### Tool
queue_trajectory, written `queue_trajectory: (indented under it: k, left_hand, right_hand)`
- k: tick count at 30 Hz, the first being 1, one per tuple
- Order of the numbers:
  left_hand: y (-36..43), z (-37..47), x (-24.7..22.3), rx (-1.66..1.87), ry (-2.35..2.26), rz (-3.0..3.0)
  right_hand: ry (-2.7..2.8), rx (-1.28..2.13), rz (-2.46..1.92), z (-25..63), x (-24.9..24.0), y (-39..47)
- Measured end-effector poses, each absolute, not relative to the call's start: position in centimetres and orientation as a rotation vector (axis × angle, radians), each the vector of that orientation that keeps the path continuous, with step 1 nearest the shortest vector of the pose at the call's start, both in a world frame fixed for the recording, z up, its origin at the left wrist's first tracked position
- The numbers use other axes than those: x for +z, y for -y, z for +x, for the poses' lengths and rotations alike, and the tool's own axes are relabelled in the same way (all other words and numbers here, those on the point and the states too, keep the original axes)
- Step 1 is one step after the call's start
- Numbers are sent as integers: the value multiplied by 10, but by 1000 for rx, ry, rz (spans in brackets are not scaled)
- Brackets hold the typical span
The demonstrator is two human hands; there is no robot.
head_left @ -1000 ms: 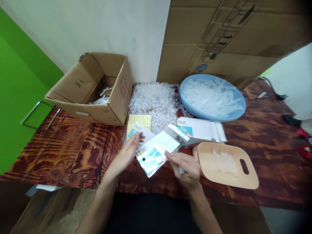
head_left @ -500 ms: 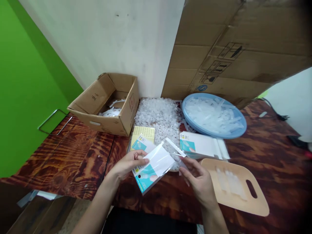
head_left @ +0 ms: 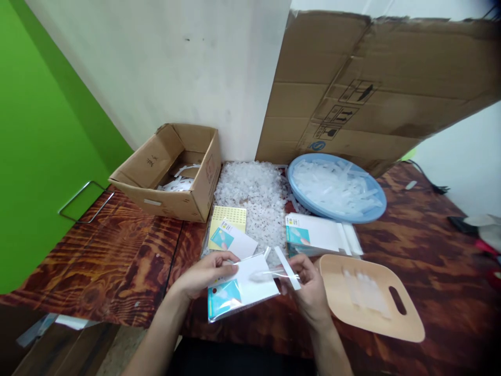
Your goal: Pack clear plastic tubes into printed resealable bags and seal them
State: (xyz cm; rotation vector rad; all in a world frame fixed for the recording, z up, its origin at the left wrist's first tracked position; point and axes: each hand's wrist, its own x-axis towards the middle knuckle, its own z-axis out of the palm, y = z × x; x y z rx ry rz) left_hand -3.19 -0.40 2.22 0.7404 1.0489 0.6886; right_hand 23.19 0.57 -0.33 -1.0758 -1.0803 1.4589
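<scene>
My left hand [head_left: 203, 274] pinches the left side of a clear plastic bag [head_left: 250, 284] with a white-and-teal printed card inside. The bag is tilted, its printed end at the lower left. At the other end, my right hand [head_left: 311, 292] is closed on the bag's clear flap, beside a white strip [head_left: 287, 269] that stands out from it. Just behind the bag, a loose printed card [head_left: 240, 240] overlaps a sheet of yellow round stickers [head_left: 233, 214]. Part of my right fingers is hidden behind the strip.
A heap of small translucent pieces [head_left: 250, 183] lies in the middle. Behind it to the left stands an open cardboard box [head_left: 176, 201]; a blue basin [head_left: 332, 211] of translucent strips is at right. Stacked bagged cards [head_left: 321, 235] and a beige cutting board [head_left: 368, 321] are near my right hand.
The bag has turned to lie more level, and my right hand has moved slightly left and down with the flap. My view has tilted a little upward.
</scene>
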Motion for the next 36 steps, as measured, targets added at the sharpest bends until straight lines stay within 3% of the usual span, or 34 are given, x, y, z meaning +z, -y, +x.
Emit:
queue_trajectory:
  k: [6,12,17,23,31,36]
  left_hand:
    - [6,-28,22,766,-1079,773]
    - [3,-35,13,884,-1119,873]
    - [4,-43,4,927,-1153,949]
    - [14,-46,10,892,-1122,1052]
    - [21,-39,-5,881,-1173,1029]
    - [30,-41,-9,798,-1138,1030]
  right_hand:
    - [1438,1166,-1170,213,6,-1]
    - [1761,1334,-884,225,12,2]
    - [1976,1455,-919,221,22,6]
    - [1701,1356,-1000,216,17,9]
    - [1735,1379,-993,217,14,6]
    - [1639,1132,-1194,238,4,-10]
